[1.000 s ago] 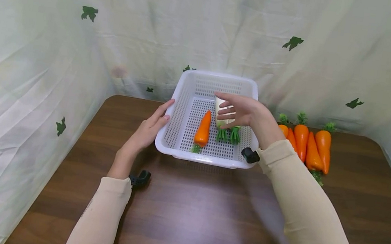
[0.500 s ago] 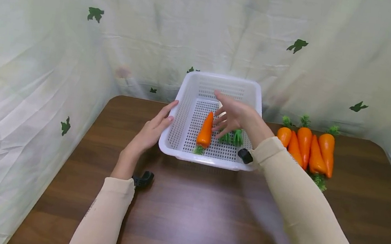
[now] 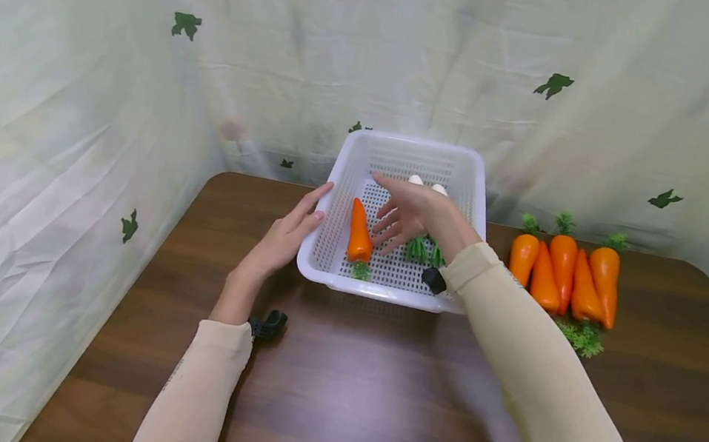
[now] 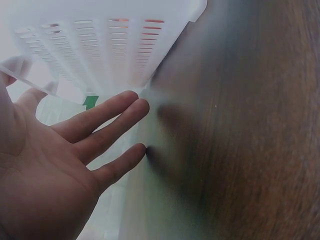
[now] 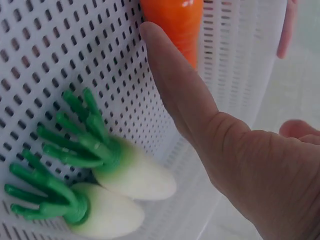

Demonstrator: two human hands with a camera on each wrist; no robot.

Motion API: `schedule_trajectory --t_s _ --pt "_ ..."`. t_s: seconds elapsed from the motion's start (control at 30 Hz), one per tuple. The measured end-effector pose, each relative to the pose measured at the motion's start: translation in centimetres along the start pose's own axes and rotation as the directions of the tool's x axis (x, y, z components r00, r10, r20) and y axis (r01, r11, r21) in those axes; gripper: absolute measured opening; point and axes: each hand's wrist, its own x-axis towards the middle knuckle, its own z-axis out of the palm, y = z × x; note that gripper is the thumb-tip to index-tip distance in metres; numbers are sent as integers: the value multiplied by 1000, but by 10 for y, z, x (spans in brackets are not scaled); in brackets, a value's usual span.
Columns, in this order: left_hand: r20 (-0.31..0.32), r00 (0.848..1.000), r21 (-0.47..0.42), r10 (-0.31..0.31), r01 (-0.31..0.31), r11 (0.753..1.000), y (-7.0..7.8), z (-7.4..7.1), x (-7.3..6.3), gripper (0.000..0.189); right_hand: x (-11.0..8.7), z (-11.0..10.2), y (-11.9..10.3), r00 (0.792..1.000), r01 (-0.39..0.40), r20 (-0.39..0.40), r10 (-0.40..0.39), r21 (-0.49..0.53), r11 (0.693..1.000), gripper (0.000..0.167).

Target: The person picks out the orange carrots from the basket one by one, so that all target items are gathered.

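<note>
A white perforated plastic basket (image 3: 378,294) stands at the table's back middle. In it lie an orange carrot (image 3: 360,233) on the left and two white radishes with green tops (image 5: 135,172), side by side. My left hand (image 3: 285,238) rests at the basket's left rim, thumb and index finger on the edge; in the left wrist view its other fingers extend below the rim. Inside the basket, my right hand (image 3: 411,210) has its fingers extended beside the carrot and partly hides the radishes. In the right wrist view one finger overlaps the carrot; contact is hard to tell.
Several orange carrots (image 3: 561,270) with leafy green tops lie in a row right of the basket. The brown wooden table (image 3: 331,397) stretches in front. A pale curtain (image 3: 350,49) with green leaf shapes hangs behind and at the left.
My right hand has moved left and lower into the basket, off the radishes' white tips. The carrot's tip has swung left. My left hand has stayed at the rim.
</note>
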Motion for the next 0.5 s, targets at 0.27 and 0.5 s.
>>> schedule_trajectory --t_s 0.27,0.5 --pt "21 1000 -20 -14 14 1000 3 0 0 57 9 15 -1 999 -26 42 26 -11 1000 101" --pt "6 1000 -7 2 -2 1000 -1 0 -2 56 13 22 -3 1000 -2 23 2 -7 1000 88"
